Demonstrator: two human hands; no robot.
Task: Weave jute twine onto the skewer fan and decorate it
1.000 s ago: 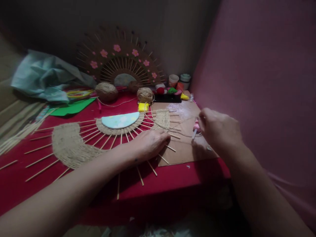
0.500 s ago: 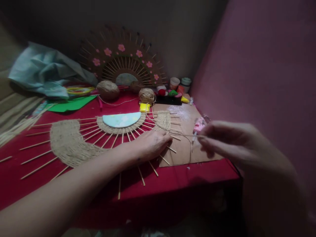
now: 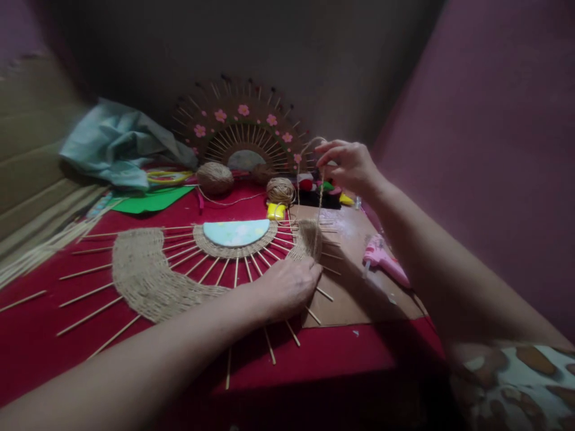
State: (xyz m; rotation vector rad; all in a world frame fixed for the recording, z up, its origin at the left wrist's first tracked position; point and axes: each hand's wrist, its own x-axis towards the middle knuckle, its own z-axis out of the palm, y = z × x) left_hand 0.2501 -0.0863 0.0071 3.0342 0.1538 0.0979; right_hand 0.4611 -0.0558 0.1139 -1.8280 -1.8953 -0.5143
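Note:
A half-round fan of thin sticks with a woven twine band [image 3: 144, 275] lies on the red table. At its centre is a pale blue half-disc [image 3: 236, 232] with a woven rim. My left hand [image 3: 287, 287] presses down on the right part of the weave, its fingers closed over the band and sticks; what is pinched under them is hidden. Above the fan's right end, my right hand [image 3: 348, 163] is raised, pinching a length of twine [image 3: 320, 194]. The twine loops over the fingers and hangs down to the weave.
Behind stand a finished-looking fan with pink flowers [image 3: 243, 110] and two twine balls, one [image 3: 281, 190] beside a yellow packet [image 3: 275, 211]. A pink glue gun [image 3: 381, 257] rests on cardboard [image 3: 341, 299] at right. Green sheet [image 3: 155, 200] and blue-grey cloth [image 3: 117, 143] lie left.
My right hand has risen from beside the glue gun to above the fan's right end, drawing the twine upward. My left hand stays on the weave. The view has shifted slightly.

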